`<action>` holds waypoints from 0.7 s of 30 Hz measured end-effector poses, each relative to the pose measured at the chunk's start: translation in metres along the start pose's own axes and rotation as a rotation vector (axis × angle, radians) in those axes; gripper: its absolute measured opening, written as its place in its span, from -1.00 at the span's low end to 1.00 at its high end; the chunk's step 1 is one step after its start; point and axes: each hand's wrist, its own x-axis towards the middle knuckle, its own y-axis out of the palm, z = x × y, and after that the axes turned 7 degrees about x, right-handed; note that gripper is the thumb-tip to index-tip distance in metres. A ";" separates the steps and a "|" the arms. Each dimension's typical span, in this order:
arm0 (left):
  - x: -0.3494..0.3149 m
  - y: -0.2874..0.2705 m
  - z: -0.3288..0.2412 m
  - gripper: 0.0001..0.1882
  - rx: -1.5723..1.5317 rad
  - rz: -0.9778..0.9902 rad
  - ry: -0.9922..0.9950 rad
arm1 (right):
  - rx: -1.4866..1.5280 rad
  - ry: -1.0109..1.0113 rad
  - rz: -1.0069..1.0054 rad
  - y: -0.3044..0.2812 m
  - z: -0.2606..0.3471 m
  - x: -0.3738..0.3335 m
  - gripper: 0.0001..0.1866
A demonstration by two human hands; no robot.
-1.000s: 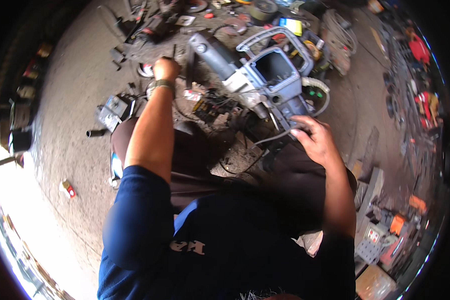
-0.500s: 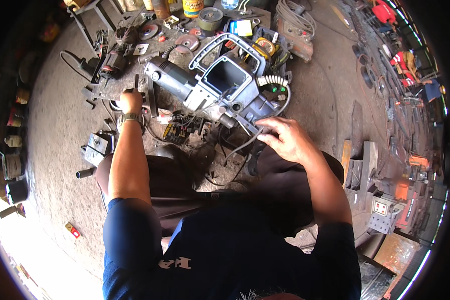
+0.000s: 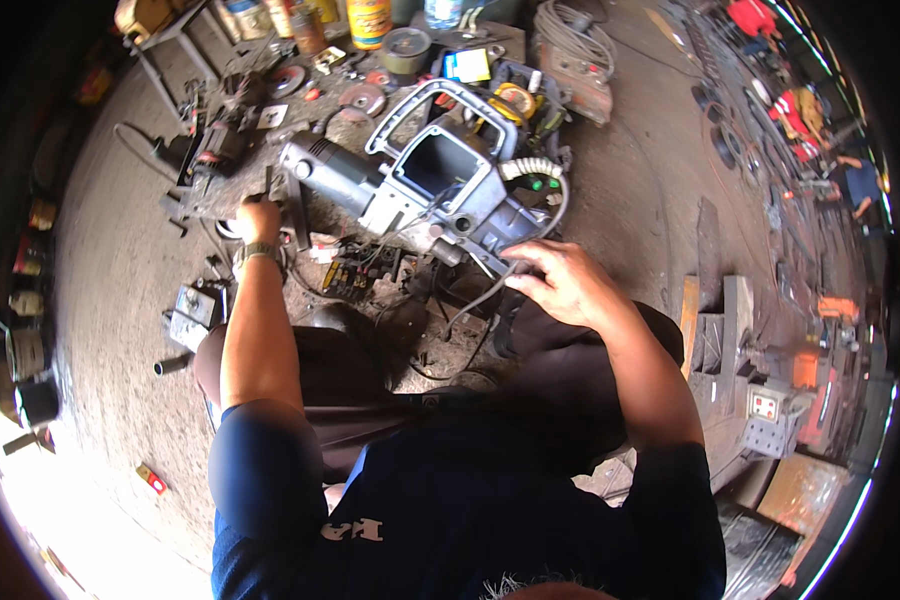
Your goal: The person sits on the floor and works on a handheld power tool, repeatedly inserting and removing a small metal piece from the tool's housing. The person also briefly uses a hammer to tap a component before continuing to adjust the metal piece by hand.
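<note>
Cluttered floor (image 3: 630,200) bears one grey power tool (image 3: 485,222) near two hands (image 3: 567,285).

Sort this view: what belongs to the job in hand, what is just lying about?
Seemingly in the work:
large grey metal machine with open rectangular housing
dark grey curved cable at the right hand
at the left hand: too unclear to tell

Apparently lying about:
yellow cylindrical container
round dark lidded container
small flat red-and-yellow object
</note>
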 end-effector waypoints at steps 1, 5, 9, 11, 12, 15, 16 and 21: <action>-0.002 0.004 -0.003 -0.71 -0.042 0.008 -0.001 | -0.018 0.009 0.000 -0.001 -0.003 0.000 -0.61; 0.010 -0.005 0.020 -0.73 0.016 -0.015 -0.050 | 0.003 -0.136 -0.059 0.007 -0.008 0.003 -0.64; 0.003 -0.009 0.008 -0.68 0.053 0.002 -0.060 | 0.045 -0.072 -0.217 -0.027 -0.017 0.007 -0.71; -0.002 -0.008 -0.001 -0.64 0.082 0.009 -0.046 | 0.152 -0.011 -0.425 -0.057 -0.037 0.019 -0.73; -0.001 -0.008 -0.003 -0.64 0.099 0.013 -0.037 | 0.161 0.145 -0.455 -0.079 -0.035 0.024 -0.73; 0.000 -0.009 0.003 -0.57 0.125 -0.027 0.061 | -0.124 0.230 -0.363 -0.113 -0.070 0.048 -0.72; 0.000 -0.009 0.000 -0.57 0.147 -0.034 0.069 | -0.266 0.204 -0.319 -0.115 -0.083 0.053 -0.73; -0.012 -0.027 -0.019 -0.56 0.062 -0.168 0.031 | -0.166 0.250 -0.180 -0.083 -0.101 0.081 -0.72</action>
